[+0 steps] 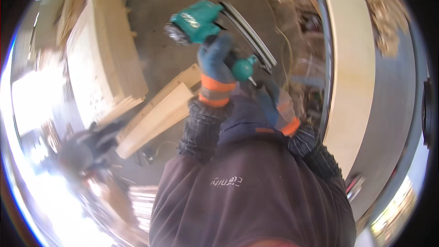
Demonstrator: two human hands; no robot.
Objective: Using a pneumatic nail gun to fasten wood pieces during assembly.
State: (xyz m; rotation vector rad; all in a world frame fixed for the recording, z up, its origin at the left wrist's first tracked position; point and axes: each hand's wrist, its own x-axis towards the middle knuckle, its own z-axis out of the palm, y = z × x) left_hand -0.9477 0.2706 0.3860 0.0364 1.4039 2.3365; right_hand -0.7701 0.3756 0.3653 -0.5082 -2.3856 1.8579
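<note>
The left hand [217, 59], in a blue glove with an orange cuff, is wrapped around the grip of a teal nailer [201, 20], which is in front of the person's body, above the floor [155, 0]. The nailer's head points to the left, and its long metal magazine [250, 34] slants down toward the right. The grip ends in a round teal cap [242, 70] with a pale tip [252, 81] below it. The right hand [272, 105], gloved alike, is just beside that tip; its fingers are blurred, so I cannot tell whether they are closed or touching it. Below the gloves are dark sleeves [201, 128] and a dark jacket [251, 201]. Left of the left forearm, two boards [155, 123] lie at a slant, side by side. Farther left is a thick stack [112, 41] of pale sheets. To the right, a thin hose [289, 48] runs past jumbled scraps [313, 68]. Beyond them, a long pale panel [354, 64] lies on a grey bench [395, 100], with wood pieces [384, 18] near its far end.
</note>
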